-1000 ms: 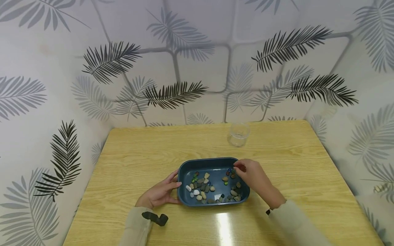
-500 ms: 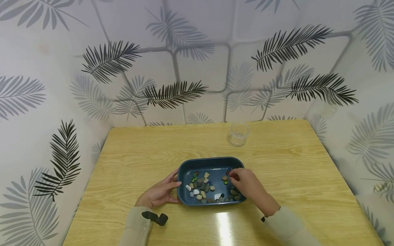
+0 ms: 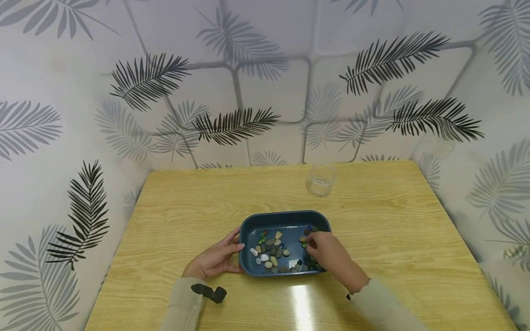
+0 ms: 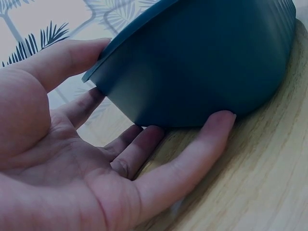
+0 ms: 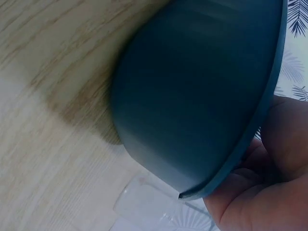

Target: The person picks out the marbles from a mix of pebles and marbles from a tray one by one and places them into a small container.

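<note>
A dark blue rectangular plastic tub [image 3: 285, 220] sits on the table with pebbles and small coloured glass beads inside. My left hand [image 3: 217, 260] holds its left end; in the left wrist view the thumb [image 4: 72, 60] lies at the rim and the other fingers spread against the lower wall. My right hand [image 3: 331, 255] reaches over the right end, fingers curled down inside. Its fingertips meet a tan pebble [image 3: 302, 239] beside a green bead [image 3: 304, 245]; whether they pinch anything is hidden. White pebbles [image 3: 264, 258] and grey-brown pebbles [image 3: 273, 250] lie toward the left.
A clear round cup [image 3: 321, 180] stands behind the tub near the back of the wooden table [image 3: 198, 202]. Leaf-patterned fabric [image 3: 269, 92] hangs behind and at both sides. Dark blue and red beads [image 3: 308, 229] lie in the tub's far right corner.
My right hand has moved left and slightly nearer over the tub, its fingertips coming down to the tan pebble. My left hand stays at the left end.
</note>
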The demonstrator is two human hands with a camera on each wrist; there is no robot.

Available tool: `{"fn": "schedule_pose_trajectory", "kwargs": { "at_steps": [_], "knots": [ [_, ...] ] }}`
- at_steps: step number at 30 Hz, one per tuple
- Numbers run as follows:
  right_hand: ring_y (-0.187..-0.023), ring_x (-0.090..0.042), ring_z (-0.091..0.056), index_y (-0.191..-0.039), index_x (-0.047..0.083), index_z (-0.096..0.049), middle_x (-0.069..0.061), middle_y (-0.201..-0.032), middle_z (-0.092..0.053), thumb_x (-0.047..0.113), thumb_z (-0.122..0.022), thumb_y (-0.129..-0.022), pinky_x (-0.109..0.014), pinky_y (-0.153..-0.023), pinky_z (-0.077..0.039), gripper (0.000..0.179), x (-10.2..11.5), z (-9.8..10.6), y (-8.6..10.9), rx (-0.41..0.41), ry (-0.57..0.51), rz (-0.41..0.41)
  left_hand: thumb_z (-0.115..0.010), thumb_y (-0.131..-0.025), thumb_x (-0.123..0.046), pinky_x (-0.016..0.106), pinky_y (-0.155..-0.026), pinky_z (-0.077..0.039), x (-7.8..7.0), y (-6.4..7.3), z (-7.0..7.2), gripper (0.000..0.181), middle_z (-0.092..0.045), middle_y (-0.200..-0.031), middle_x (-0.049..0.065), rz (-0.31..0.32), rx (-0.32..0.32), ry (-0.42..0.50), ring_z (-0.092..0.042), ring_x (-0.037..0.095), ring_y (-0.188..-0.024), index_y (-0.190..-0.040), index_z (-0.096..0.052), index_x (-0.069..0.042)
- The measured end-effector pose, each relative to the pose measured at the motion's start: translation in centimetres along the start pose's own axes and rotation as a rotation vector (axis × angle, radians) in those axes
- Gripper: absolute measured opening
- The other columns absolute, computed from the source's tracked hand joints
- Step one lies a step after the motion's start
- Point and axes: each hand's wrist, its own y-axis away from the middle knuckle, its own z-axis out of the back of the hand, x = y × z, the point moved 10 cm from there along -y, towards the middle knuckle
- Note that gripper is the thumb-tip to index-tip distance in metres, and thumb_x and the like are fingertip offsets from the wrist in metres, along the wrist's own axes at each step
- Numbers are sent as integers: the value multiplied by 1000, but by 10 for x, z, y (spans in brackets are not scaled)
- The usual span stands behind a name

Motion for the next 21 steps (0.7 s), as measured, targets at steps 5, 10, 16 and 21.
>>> {"fn": "schedule_pose_trajectory", "kwargs": {
  "at_steps": [5,10,16,21],
  "knots": [
    [-57,-7,-45,-84,6,-67,3,-72,-59,11,-63,-80,-24,-51,-39,8,1,-4,-2,3,34,2,-49,-91,-12,63,-75,-38,0,0,-1,60,-11,-145,5,0,8,6,-19,31,-128,-138,-21,-37],
    [-55,-8,-45,-85,6,-67,2,-73,-60,13,-63,-80,-24,-49,-39,9,0,-10,-5,38,74,-20,-49,-91,-12,63,-75,-38,2,-1,0,60,-11,-145,4,3,5,8,-19,31,-128,-138,-22,-38],
    [-59,-6,-49,-85,7,-68,0,-78,-63,14,-65,-79,-25,-50,-41,10,2,-11,-8,33,128,-3,-49,-91,-13,63,-75,-38,2,-1,1,60,-11,-144,5,1,-1,-4,-20,31,-128,-138,-22,-38],
    [-56,-7,-46,-81,7,-67,0,-76,-63,11,-65,-78,-24,-47,-38,6,3,-11,-11,14,133,9,-50,-91,-13,62,-75,-39,2,-2,1,60,-12,-144,4,3,-7,-9,-20,30,-128,-138,-23,-39]
  ]
}}
